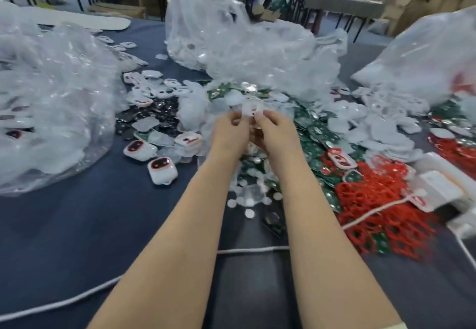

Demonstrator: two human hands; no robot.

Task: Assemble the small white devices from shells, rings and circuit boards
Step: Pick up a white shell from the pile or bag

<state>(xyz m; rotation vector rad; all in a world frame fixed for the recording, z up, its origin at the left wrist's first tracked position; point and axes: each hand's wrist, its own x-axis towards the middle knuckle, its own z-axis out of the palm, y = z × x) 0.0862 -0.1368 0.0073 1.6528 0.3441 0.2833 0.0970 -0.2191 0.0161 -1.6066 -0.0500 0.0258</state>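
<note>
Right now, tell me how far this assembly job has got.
Done: a few finished-looking devices lie left of the hands. In hand: left hand and right hand pinch one white shell. Left: heaps of circuit boards, red rings and loose shells.

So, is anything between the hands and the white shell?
Nothing visible is: the left hand and the right hand both pinch the white shell, held above the green circuit boards.

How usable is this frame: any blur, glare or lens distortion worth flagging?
Head view: soft overall, the white shell pinched by left hand and right hand smeared; glare on the clear plastic bags; wide-angle bending at the edges; lighting even, no hard shadows.
</note>
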